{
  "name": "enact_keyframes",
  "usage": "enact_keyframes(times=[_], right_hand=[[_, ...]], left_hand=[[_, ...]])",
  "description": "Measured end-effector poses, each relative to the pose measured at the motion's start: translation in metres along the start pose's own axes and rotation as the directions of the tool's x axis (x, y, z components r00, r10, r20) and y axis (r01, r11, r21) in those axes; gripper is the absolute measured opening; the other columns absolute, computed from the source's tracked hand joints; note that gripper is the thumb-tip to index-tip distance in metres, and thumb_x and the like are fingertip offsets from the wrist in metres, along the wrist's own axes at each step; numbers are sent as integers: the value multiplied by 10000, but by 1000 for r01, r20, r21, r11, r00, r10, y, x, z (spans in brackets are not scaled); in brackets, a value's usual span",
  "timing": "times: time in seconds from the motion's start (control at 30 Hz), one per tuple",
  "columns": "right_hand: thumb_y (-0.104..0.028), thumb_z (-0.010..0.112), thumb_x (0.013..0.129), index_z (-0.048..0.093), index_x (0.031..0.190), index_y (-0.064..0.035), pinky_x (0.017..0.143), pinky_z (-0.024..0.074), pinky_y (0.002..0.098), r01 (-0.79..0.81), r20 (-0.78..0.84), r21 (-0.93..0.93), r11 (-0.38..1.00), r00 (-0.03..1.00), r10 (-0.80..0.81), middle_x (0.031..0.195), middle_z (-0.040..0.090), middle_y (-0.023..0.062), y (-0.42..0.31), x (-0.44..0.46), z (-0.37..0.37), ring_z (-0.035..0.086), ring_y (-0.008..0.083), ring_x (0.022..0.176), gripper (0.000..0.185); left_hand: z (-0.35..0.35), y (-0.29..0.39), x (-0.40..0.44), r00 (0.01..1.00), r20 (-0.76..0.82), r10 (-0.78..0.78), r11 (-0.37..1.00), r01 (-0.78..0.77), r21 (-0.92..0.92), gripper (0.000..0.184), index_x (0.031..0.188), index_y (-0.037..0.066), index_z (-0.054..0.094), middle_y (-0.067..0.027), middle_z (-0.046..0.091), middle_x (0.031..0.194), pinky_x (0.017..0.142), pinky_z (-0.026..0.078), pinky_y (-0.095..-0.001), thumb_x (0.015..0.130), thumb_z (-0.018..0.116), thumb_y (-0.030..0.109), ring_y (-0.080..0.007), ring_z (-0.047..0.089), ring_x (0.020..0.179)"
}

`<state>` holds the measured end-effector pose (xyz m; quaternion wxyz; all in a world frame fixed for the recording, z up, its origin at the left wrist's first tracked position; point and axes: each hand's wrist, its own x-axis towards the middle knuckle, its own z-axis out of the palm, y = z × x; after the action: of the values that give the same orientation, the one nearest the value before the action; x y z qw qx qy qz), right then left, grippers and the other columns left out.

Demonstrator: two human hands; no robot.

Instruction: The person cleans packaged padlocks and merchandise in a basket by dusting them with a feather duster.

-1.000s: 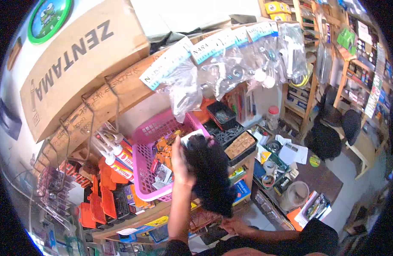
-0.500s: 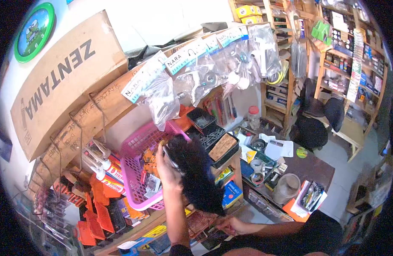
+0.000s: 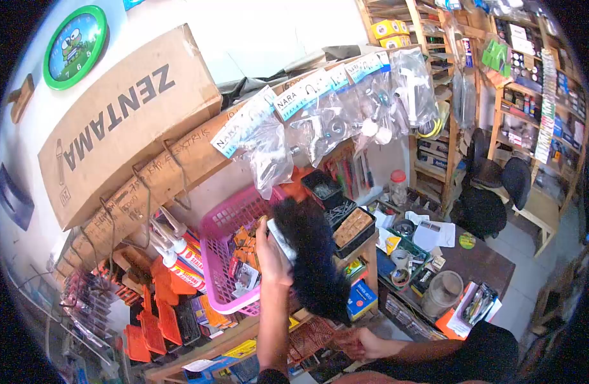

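My left hand [image 3: 275, 259] is closed around the pale base of a brush-like thing with dense black bristles [image 3: 317, 269]. The bristles hang down to the right and hide part of the bench. Behind that hand stands a pink plastic basket [image 3: 217, 256] with small orange packets [image 3: 246, 246] and a clear packet [image 3: 245, 280] inside. Low in the view, my right hand [image 3: 365, 344] has its fingers curled, close to the lower tip of the bristles. Beside it is a reddish-brown mesh-like thing [image 3: 310, 339]. Whatever the right fingers may hold is hidden.
Bagged fittings [image 3: 266, 150] hang from a wooden beam [image 3: 137, 198], under a long carton [image 3: 128, 121]. Sealant tubes [image 3: 189, 256] and orange trays [image 3: 157, 323] stand left. A black tray [image 3: 357, 246] and a cluttered table [image 3: 493, 262] lie right.
The whole view has shifted, so the surroundings sit further right and lower. My left hand still holds the black-bristled brush, with more of its pale base showing. The right hand stays low.
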<state>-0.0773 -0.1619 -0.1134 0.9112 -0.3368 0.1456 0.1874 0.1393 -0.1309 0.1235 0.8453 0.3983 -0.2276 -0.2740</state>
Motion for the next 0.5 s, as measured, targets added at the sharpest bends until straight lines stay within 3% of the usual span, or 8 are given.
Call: enact_keyframes(times=[0.03,0.07,0.1,0.27,0.37,0.43,0.47,0.5], right_hand=[[-197,538,938,570,999,-51,364,229,274,-16,-1,72,997,1000,16,532,395,-19,-11,0,9,328,88,379,161],[-193,537,938,569,1024,-47,364,228,273,-32,-2,146,989,999,32,532,396,-17,-14,-1,14,330,87,378,173],[-192,536,938,562,1047,-41,362,227,272,-32,-1,137,990,999,32,532,392,-18,-2,-1,9,331,87,376,188],[-178,551,921,534,1109,-13,360,221,266,-49,-2,-109,993,999,49,537,365,-23,50,4,-37,335,93,372,251],[-153,562,894,534,1057,-31,367,220,272,-57,45,17,998,997,56,544,370,-31,71,5,-73,316,93,379,205],[-152,556,891,531,1026,-45,370,222,278,-60,46,97,993,997,56,544,372,-34,23,-10,-43,313,92,384,175],[-158,556,891,528,1007,-50,372,223,280,-4,23,153,988,1000,0,546,376,-34,-2,-13,-24,319,94,387,161],[-165,561,891,532,1012,-49,374,229,281,-36,146,223,974,989,3,553,385,-32,-17,-14,-20,322,97,387,170]], left_hand=[[0,1,0,998,-44,50,995,-46,93,616,1249,-12,531,-152,637,1169,1001,428,-389,959,361,504,-268,607,1069],[-1,0,1,999,48,-8,999,10,-52,618,1275,-14,518,-142,621,1204,1018,413,-369,969,345,495,-267,594,1099],[-3,-1,-1,998,41,-44,997,47,-55,620,1273,-15,519,-142,621,1202,1015,415,-369,970,339,495,-268,594,1099],[-8,2,1,993,103,-64,995,71,-67,610,1194,-14,554,-146,653,1104,970,449,-391,972,314,501,-287,616,1039],[-5,-1,1,994,88,-72,991,81,-105,576,1151,1,569,-143,670,1035,966,457,-404,975,308,483,-290,628,1004],[-13,-6,8,995,49,-91,986,97,-137,574,1187,5,557,-140,661,1076,979,451,-401,976,304,475,-284,622,1023],[8,4,-3,996,-84,-26,1000,27,12,570,1246,11,532,-135,638,1148,1005,434,-397,978,313,465,-273,606,1066],[4,4,-4,998,21,-53,996,55,-69,515,1235,59,561,-79,660,1104,905,479,-324,973,386,467,-214,624,1004]])
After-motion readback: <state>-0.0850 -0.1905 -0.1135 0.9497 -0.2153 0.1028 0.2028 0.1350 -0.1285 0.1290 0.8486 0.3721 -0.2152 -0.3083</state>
